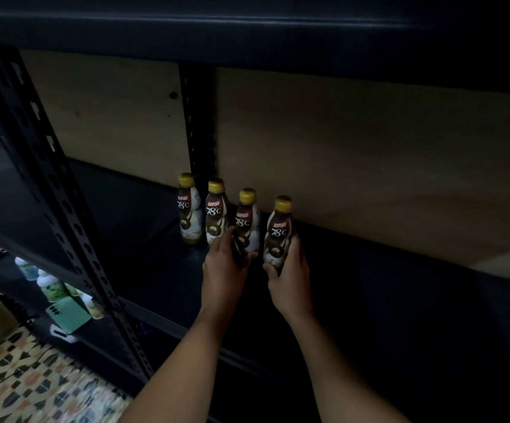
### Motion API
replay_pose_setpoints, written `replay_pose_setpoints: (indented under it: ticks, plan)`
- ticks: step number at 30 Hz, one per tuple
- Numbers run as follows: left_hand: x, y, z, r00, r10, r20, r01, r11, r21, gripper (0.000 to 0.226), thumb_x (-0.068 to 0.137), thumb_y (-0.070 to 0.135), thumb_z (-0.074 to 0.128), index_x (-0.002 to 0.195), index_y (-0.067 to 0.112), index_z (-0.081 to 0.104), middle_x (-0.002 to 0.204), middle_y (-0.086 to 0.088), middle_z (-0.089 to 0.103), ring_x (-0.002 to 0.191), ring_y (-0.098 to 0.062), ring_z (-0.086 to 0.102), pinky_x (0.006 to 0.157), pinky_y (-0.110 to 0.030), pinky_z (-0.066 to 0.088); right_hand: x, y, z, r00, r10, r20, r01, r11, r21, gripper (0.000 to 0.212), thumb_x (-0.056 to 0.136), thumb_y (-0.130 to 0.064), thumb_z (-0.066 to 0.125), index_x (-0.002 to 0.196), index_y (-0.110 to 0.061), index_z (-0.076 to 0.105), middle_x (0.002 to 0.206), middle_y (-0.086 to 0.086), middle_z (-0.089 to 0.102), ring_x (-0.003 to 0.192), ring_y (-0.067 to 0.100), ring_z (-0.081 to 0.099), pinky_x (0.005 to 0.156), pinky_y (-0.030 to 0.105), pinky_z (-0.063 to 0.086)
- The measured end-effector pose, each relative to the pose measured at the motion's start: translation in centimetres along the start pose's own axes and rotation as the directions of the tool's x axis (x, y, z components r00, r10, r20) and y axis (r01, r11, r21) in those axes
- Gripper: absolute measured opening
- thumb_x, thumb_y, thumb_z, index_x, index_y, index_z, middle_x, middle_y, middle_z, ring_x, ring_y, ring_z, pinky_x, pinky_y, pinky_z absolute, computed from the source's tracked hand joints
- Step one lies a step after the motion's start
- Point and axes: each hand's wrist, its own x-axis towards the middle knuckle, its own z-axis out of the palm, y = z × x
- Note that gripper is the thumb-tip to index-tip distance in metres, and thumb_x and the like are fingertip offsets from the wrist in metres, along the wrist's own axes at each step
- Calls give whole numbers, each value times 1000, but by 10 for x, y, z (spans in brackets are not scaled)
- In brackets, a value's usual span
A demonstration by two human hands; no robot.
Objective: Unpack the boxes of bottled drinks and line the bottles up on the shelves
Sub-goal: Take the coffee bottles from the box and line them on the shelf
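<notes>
Fingers of the right hand curl round the lower body of the rightmost bottle, thumb on its far side; the bottle stands upright, base hidden by the hand. Just left of them, the left hand grips the base of the third bottle, thumb across the front, index finger stretched up along the left side. Beyond the left hand's fingertips stands the second bottle, touching or nearly touching that finger. Furthest left of the fingers is the first bottle, free of either hand. All four carry yellow caps and brown Kopiko 78°C labels, in a slanting row on the dark shelf. Behind the row: a pale backboard and a perforated dark upright. Well down-left of the hands, past the front post, a lower shelf holds pale bottles and a green phone. Patterned floor below.
</notes>
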Motion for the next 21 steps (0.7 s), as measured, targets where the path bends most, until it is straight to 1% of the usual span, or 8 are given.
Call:
replay_pose_setpoints:
  ticks: [4, 8, 11, 14, 17, 19, 21]
  plan:
    - [1, -2, 1, 1000, -10, 5, 10, 999, 31, 67, 84, 31, 81, 143, 26, 49, 128, 2, 61, 110, -16, 65, 93, -41, 58, 1, 0, 1, 1000, 8, -17, -9, 1000, -4, 86, 92, -6, 68, 160, -19, 17, 156, 5, 37, 140, 20, 41, 102, 17, 29]
    - [1, 0, 1, 1000, -10, 8, 10, 999, 49, 65, 84, 32, 81, 141, 28, 48, 130, 2, 60, 110, -16, 65, 92, -43, 58, 1, 0, 0, 1000, 8, -18, -8, 1000, -10, 88, 92, -6, 67, 161, -21, 14, 158, 4, 33, 141, 19, 39, 101, 18, 29]
    - [0, 0, 0, 1000, -7, 18, 6, 999, 32, 63, 84, 30, 81, 139, 30, 50, 131, 4, 60, 111, -14, 64, 92, -40, 58, 2, 0, 0, 1000, 14, -20, -15, 1000, -14, 89, 92, -7, 67, 161, -22, 13, 159, 4, 31, 143, 19, 37, 103, 19, 27]
    - [0, 0, -1, 1000, -8, 20, 7, 1000, 27, 66, 84, 23, 81, 142, 29, 49, 133, 4, 59, 115, -13, 61, 92, -33, 55, 2, 0, 1, 1000, 9, -28, -9, 1000, -13, 90, 91, -5, 68, 161, -20, 14, 158, 5, 34, 141, 19, 38, 103, 18, 28]
    - [-1, 1, -2, 1000, -6, 26, 5, 1000, 22, 67, 86, 21, 80, 144, 27, 48, 133, 5, 58, 116, -12, 60, 90, -27, 51, 3, 1, 2, 999, 9, -36, -10, 1000, -20, 90, 91, -6, 69, 161, -19, 14, 157, 6, 35, 141, 20, 40, 103, 18, 28]
    - [-1, 1, -2, 1000, -7, 22, 7, 1000, 18, 67, 85, 21, 80, 144, 26, 49, 133, 3, 59, 116, -12, 60, 90, -25, 49, 3, 2, 2, 999, 14, -37, -15, 1000, -17, 90, 91, -7, 69, 161, -19, 14, 158, 6, 35, 141, 21, 39, 103, 19, 28]
    - [-1, 0, -1, 1000, -3, 15, 2, 1000, 24, 65, 84, 21, 81, 142, 26, 51, 131, 2, 60, 114, -14, 61, 91, -27, 51, 4, 3, 3, 999, 20, -33, -21, 1000, -10, 91, 91, -7, 70, 161, -20, 12, 159, 6, 34, 142, 20, 38, 103, 18, 28]
